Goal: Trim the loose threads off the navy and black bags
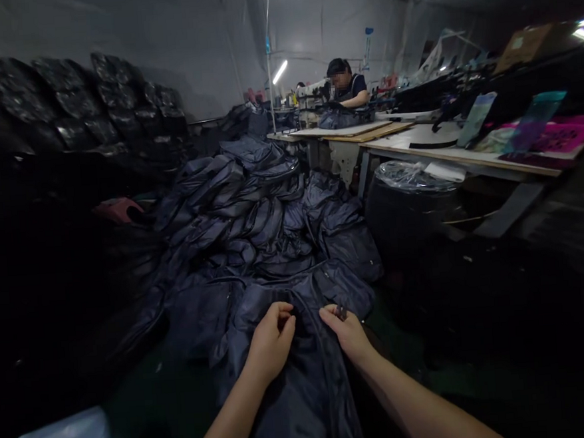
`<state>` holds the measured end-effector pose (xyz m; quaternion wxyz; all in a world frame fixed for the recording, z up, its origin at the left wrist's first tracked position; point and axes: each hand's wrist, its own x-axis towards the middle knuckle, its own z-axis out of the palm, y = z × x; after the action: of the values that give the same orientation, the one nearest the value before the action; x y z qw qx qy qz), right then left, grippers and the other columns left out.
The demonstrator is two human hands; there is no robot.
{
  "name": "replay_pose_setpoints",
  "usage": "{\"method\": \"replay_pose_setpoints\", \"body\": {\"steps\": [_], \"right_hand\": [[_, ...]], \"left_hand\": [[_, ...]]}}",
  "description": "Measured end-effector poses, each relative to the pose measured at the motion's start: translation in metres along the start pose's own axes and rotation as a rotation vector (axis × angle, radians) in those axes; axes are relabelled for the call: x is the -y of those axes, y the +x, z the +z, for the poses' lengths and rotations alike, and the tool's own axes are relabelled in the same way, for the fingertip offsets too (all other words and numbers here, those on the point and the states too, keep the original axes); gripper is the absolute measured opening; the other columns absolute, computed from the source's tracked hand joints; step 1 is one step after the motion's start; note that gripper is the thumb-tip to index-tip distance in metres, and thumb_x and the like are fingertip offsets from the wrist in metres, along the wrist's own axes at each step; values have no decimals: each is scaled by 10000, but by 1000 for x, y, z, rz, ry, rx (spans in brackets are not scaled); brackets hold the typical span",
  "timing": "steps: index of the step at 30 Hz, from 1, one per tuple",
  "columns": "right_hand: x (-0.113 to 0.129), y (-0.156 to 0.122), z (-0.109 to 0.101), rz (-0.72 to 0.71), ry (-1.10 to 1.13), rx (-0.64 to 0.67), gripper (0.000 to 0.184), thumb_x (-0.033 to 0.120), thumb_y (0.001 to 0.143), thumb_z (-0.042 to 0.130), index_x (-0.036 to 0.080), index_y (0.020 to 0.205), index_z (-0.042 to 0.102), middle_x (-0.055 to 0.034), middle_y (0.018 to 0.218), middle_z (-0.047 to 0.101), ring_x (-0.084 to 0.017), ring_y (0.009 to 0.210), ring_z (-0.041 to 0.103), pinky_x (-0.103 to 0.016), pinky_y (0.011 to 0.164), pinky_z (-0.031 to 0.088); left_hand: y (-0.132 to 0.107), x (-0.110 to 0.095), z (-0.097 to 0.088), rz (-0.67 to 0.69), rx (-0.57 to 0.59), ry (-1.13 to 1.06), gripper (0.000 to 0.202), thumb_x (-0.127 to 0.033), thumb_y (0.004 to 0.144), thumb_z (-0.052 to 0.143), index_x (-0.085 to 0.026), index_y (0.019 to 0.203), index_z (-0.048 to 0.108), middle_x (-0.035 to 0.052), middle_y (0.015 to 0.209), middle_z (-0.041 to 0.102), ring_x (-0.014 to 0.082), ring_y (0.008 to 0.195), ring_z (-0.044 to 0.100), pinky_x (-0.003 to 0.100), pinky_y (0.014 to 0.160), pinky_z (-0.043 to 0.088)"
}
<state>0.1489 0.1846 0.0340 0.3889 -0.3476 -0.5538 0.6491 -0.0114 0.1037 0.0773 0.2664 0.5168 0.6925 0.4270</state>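
A dark navy quilted jacket [303, 385] lies across my lap in front of me. My left hand [272, 340] is closed, pinching the jacket's fabric beside its front seam. My right hand [347, 330] is also closed and holds a small dark tool [340, 310], too small to name, against the jacket's edge. The two hands sit a short way apart on either side of the seam.
A big heap of navy jackets [252, 215] spreads ahead. Black bundles [89, 106] are stacked at the left wall. A plastic-lined black bin [411, 204] stands by the worktables [467, 150] on the right. Another person [347, 85] sits at a far sewing table.
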Motion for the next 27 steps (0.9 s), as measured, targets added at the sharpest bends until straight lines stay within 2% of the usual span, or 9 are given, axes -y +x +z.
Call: {"method": "replay_pose_setpoints", "body": {"steps": [2, 4, 8, 11, 13, 17, 21, 24, 27], "right_hand": [[2, -2, 3, 17, 25, 5, 364, 544, 718, 629, 191, 660, 563, 18, 595, 496, -140, 587, 444, -276, 587, 365], [3, -3, 5, 39, 57, 35, 343, 513, 722, 650, 182, 687, 568, 20, 606, 496, -131, 588, 437, -270, 585, 359], [5, -2, 7, 48, 88, 91, 318, 472, 736, 665, 167, 753, 579, 21, 647, 517, -119, 609, 446, -258, 601, 363], [7, 2, 3, 55, 69, 122, 321, 467, 746, 658, 160, 797, 580, 16, 690, 544, -120, 639, 473, -257, 631, 383], [12, 5, -2, 63, 15, 157, 319, 467, 758, 642, 161, 828, 583, 11, 721, 562, -127, 663, 496, -260, 651, 398], [31, 14, -18, -25, -306, 195, 326, 459, 798, 592, 182, 968, 579, -14, 833, 603, -156, 757, 544, -274, 695, 413], [63, 23, -27, -102, -751, 185, 359, 479, 845, 520, 204, 1075, 527, -35, 892, 631, -174, 787, 580, -288, 702, 404], [87, 26, -22, -215, -1022, 209, 289, 434, 895, 457, 201, 1052, 528, -46, 917, 641, -182, 823, 593, -289, 707, 388], [102, 27, -12, -402, -1276, 241, 217, 360, 893, 475, 186, 1001, 547, -63, 931, 625, -211, 870, 571, -307, 715, 372]], "left_hand": [[3, -7, -5, -49, 34, -102, 271, -346, 855, 461, -197, 1080, 488, 15, 867, 570, 145, 682, 599, 278, 607, 501], [10, -19, -9, -4, 57, -129, 311, -333, 844, 488, -202, 1125, 474, 18, 910, 556, 139, 710, 600, 266, 606, 505], [32, -45, -10, 210, 124, 129, 309, -255, 759, 612, -224, 1064, 581, 36, 1025, 546, 152, 839, 583, 274, 731, 490], [45, -52, -2, 272, 138, 308, 155, -222, 767, 606, -222, 917, 644, 25, 941, 578, 152, 794, 575, 273, 717, 471], [50, -50, 2, 317, 129, 329, 105, -199, 807, 562, -219, 840, 660, 17, 877, 604, 152, 806, 577, 269, 740, 457], [53, -43, 0, 308, 65, 285, 118, -190, 817, 563, -211, 806, 679, 16, 848, 639, 143, 812, 591, 253, 756, 446], [54, -44, -12, 243, 99, 397, 115, -185, 801, 570, -199, 799, 683, 30, 848, 640, 161, 806, 591, 267, 750, 439], [55, -48, -17, 220, 150, 508, 168, -166, 813, 511, -196, 801, 676, 45, 863, 619, 175, 816, 579, 277, 736, 434], [55, -50, -18, 232, 176, 552, 185, -167, 814, 482, -196, 834, 663, 52, 879, 599, 180, 831, 567, 279, 742, 429]]}}
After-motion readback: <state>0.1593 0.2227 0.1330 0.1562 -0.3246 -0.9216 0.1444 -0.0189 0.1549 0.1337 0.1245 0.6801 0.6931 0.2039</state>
